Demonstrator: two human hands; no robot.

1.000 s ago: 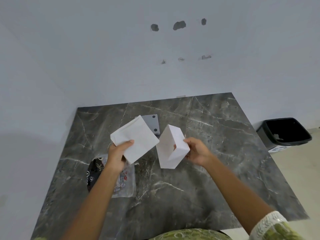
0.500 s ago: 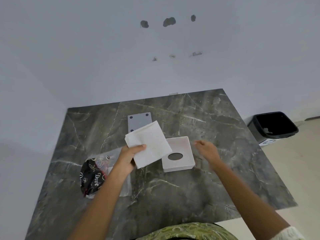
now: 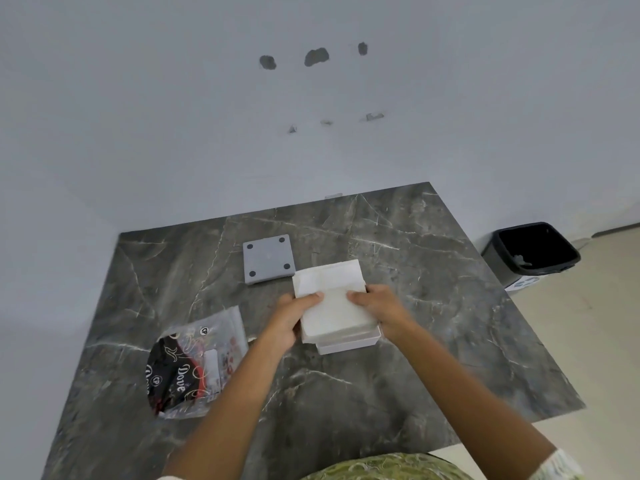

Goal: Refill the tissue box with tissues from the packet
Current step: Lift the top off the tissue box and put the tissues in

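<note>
A white stack of tissues (image 3: 329,296) lies over the open white tissue box (image 3: 349,344), which sits upside down on the dark marble table (image 3: 433,306). Only the box's near rim shows under the stack. My left hand (image 3: 289,317) grips the stack's left edge, thumb on top. My right hand (image 3: 379,308) grips its right edge the same way. The box's grey base plate (image 3: 268,258) lies flat just beyond, apart from the box. The clear and black tissue packet (image 3: 194,365) lies flattened at the left of the table.
A black waste bin (image 3: 533,251) stands on the floor off the table's right side. A white wall closes off the table's far edge.
The right hand set the box down upside down and let go. The left hand carried the tissue stack right onto the box, and now both hands hold the stack there.
</note>
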